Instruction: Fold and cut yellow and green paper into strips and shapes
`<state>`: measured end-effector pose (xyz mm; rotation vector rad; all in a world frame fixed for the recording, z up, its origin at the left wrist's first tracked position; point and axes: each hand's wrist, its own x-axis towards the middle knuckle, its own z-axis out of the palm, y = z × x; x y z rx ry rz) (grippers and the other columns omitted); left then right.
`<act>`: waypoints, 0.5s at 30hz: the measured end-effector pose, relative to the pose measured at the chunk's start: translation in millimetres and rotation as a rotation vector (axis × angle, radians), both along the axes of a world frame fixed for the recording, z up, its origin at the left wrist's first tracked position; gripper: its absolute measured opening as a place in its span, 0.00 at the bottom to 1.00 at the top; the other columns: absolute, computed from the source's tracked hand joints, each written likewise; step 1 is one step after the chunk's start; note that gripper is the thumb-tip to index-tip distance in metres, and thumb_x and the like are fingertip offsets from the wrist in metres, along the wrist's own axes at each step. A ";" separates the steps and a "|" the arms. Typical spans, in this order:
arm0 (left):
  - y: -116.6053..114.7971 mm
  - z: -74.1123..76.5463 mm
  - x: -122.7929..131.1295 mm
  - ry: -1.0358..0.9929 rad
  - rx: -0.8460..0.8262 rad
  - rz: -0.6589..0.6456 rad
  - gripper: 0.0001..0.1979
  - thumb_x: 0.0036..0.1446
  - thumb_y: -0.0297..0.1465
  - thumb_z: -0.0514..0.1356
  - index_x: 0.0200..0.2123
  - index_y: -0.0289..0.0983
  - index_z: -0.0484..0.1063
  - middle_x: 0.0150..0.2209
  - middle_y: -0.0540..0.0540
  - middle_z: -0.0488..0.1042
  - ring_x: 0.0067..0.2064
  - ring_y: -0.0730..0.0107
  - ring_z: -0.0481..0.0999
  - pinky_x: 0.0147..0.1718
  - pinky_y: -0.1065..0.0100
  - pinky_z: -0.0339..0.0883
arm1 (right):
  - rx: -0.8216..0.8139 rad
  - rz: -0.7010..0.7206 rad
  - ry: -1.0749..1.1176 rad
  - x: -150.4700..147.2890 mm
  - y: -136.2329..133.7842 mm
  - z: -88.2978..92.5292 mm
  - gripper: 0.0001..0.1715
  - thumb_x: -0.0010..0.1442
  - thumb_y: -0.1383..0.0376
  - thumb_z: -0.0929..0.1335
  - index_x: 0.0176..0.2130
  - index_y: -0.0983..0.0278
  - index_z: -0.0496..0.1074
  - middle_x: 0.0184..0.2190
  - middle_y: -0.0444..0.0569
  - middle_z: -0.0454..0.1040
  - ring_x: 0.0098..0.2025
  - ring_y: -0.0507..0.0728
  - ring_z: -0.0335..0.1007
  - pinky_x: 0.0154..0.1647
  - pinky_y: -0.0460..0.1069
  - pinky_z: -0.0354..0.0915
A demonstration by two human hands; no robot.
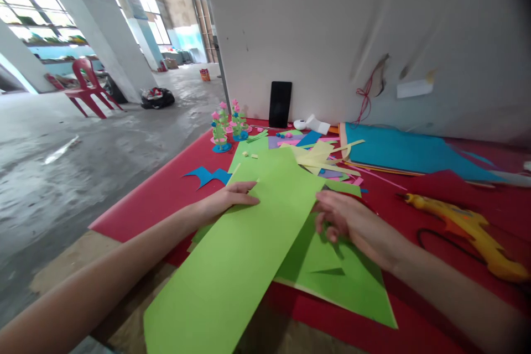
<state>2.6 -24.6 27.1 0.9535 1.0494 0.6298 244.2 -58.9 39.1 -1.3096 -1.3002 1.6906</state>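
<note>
A large light-green paper sheet (244,243) slants up from the near edge across the middle of the view. My left hand (234,199) pinches its left edge, thumb on top. On the other side, my right hand (340,215) has loosely bent fingers spread apart. Its upper fingertips are at the sheet's right edge; whether they press on it is unclear. Beneath that hand lie more green sheets (352,287), the top one with a cut flap. A dark item and a thin red curve beside the right hand are mostly hidden.
A yellow glue gun (464,227) with a black cord lies at right. Small paper trees (222,133), blue paper pieces (207,176), coloured scraps (321,157) and a blue sheet stack (406,149) cover parts of the red table. A black phone (280,104) leans against the white panel.
</note>
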 end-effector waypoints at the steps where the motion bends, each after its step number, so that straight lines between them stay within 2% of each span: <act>1: 0.3 -0.7 -2.0 0.020 -0.017 -0.023 0.26 0.38 0.29 0.66 0.45 0.36 0.69 0.36 0.45 0.77 0.32 0.65 0.77 0.32 0.69 0.69 | 0.042 -0.065 -0.034 5.0 6.1 0.0 0.15 0.55 0.55 0.63 0.37 0.63 0.66 0.28 0.44 0.68 0.26 0.48 0.65 0.18 0.40 0.60; 4: 0.5 -3.5 -7.4 0.132 -0.025 -0.107 0.29 0.39 0.30 0.66 0.48 0.36 0.66 0.38 0.45 0.76 0.33 0.67 0.76 0.30 0.73 0.68 | 0.123 -0.139 -0.111 17.2 19.9 1.9 0.15 0.52 0.58 0.67 0.40 0.62 0.68 0.27 0.42 0.69 0.23 0.46 0.62 0.17 0.39 0.57; 7: -2.0 -2.7 -7.5 0.220 0.043 -0.266 0.26 0.43 0.34 0.64 0.48 0.36 0.66 0.37 0.45 0.76 0.32 0.68 0.76 0.28 0.74 0.66 | 0.181 -0.118 -0.190 20.5 25.2 3.8 0.13 0.45 0.61 0.71 0.33 0.65 0.73 0.20 0.42 0.70 0.20 0.47 0.62 0.18 0.41 0.58; 11: -5.4 9.0 -5.7 0.331 0.250 -0.500 0.19 0.47 0.37 0.61 0.42 0.36 0.71 0.36 0.45 0.76 0.33 0.66 0.75 0.28 0.73 0.66 | 0.302 -0.125 -0.233 22.2 29.6 4.4 0.10 0.40 0.61 0.73 0.26 0.64 0.74 0.24 0.45 0.75 0.27 0.52 0.69 0.28 0.46 0.65; 15: -0.3 23.8 -19.8 0.553 0.375 -0.641 0.16 0.44 0.38 0.62 0.37 0.37 0.74 0.38 0.46 0.76 0.38 0.62 0.75 0.32 0.71 0.68 | 0.425 -0.230 -0.244 40.5 41.5 9.5 0.10 0.41 0.61 0.72 0.28 0.62 0.74 0.27 0.44 0.75 0.29 0.52 0.70 0.31 0.46 0.65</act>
